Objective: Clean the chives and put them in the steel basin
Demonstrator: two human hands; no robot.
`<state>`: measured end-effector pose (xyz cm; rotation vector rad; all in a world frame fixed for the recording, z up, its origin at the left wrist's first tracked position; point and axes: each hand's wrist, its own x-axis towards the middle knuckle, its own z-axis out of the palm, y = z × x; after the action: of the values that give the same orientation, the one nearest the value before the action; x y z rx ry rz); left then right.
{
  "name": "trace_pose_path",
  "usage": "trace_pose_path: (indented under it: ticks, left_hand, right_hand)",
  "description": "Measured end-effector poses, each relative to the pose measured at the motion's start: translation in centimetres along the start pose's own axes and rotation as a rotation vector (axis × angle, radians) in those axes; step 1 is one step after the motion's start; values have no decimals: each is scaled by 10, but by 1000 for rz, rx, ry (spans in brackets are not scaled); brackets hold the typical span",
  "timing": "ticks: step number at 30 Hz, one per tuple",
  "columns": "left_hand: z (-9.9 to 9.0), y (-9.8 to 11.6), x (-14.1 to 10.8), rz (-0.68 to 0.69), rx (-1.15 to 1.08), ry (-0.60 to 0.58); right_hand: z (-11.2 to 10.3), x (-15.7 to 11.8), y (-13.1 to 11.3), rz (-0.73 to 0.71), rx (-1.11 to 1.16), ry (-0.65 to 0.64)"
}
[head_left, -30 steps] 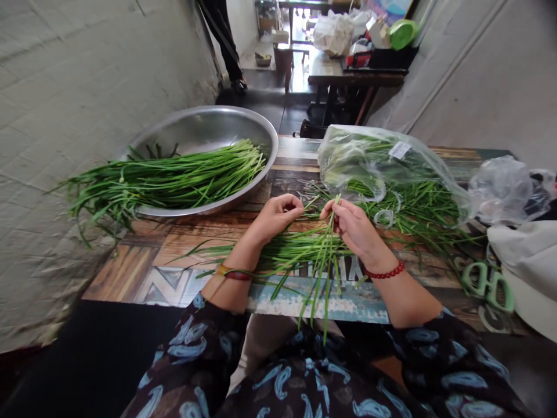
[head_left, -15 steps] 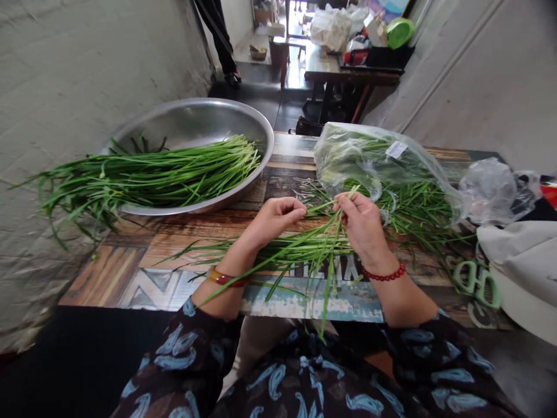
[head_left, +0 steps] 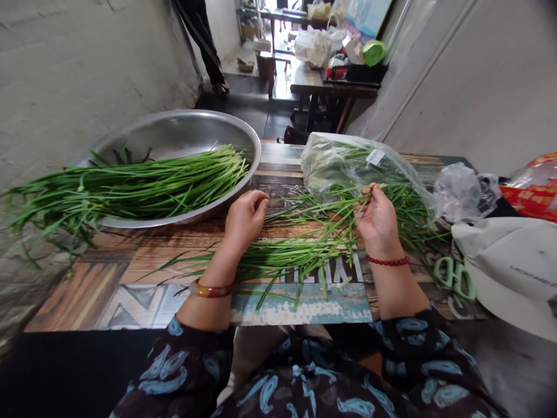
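My right hand (head_left: pixel 378 217) pinches the pale ends of a few garlic chives (head_left: pixel 335 208), whose green stalks trail leftward over the table. My left hand (head_left: pixel 247 216) is closed, thumb against the curled fingers, near the rim of the steel basin; whatever it may hold is hidden. Below and between both hands lies a loose pile of garlic chives (head_left: pixel 278 258). A thick bundle of garlic chives (head_left: pixel 174 183) rests in the steel basin (head_left: pixel 191 119), its leaf tips hanging over the left side. More stalks stick out of a clear plastic bag (head_left: pixel 348 165) behind my right hand.
Green-handled scissors (head_left: pixel 455 277) lie at the right beside a white cap (head_left: pixel 513 261). A crumpled plastic bag (head_left: pixel 459 188) and a red package (head_left: pixel 533 194) are behind them. A wall borders the left. Beyond stand another table (head_left: pixel 313 87) and a person's leg (head_left: pixel 204 43).
My hands have moved apart: the left went left toward the basin, the right slightly right with the chives. The held stalks now lie flatter. The whole view has shifted a little.
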<state>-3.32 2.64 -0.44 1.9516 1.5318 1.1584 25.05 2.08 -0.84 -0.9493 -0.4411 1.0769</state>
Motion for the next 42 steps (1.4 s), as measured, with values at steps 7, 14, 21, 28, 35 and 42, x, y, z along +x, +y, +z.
trace_pose_path:
  ticks: [7, 14, 21, 28, 35, 42]
  left_hand:
    - [0, 27, -9, -147, -615, -55]
    - [15, 35, -20, -139, -626, -562]
    - [22, 34, -21, -207, -691, -476]
    - [28, 36, -23, -221, -699, -404]
    - [33, 38, -28, -254, -710, -501]
    - [31, 37, -27, -299, -731, -522]
  right_hand:
    - [27, -45, 22, 139, -282, -395]
    - [36, -72, 44, 74, -459, -513]
    - [35, -66, 42, 79, -453, -502]
    - [36, -68, 46, 76, -446, -502]
    - [33, -64, 52, 9, -484, -477]
    - [31, -59, 48, 45, -491, -442]
